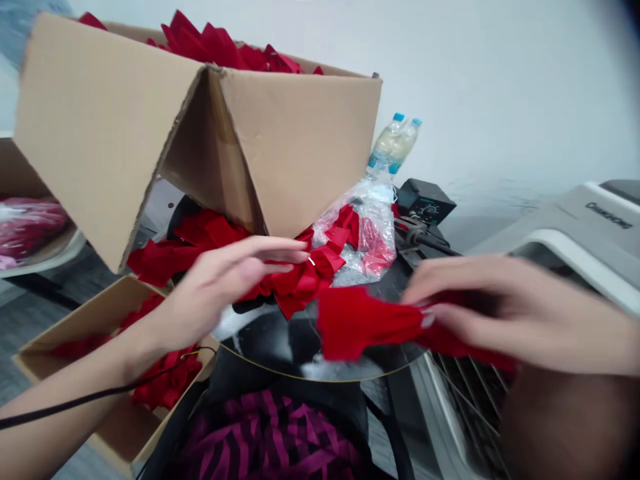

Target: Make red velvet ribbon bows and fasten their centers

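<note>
The right hand (510, 307) is closed on a red bow (357, 323), pinching it near its narrow waist, by a small pale spot that may be a tie; motion blur makes that hard to be sure of. The bow is over the right side of the black table (270, 340). The left hand (225, 280) hangs over the pile (300, 287), fingers straight and apart from the thumb, with nothing visibly held.

A firm pinch at the waist, clear of the flared end, should keep the cloth uncreased. The free hand would do best to lift single pieces, without dragging neighbours along.

Counted: one bow in the grip; three cartons, a big one (310, 133), a low one (55, 343) and one at the left edge (15, 167); two bottles (387, 143); one black device (427, 200); one white machine (565, 213). The piled pieces overlap too much to count.
</note>
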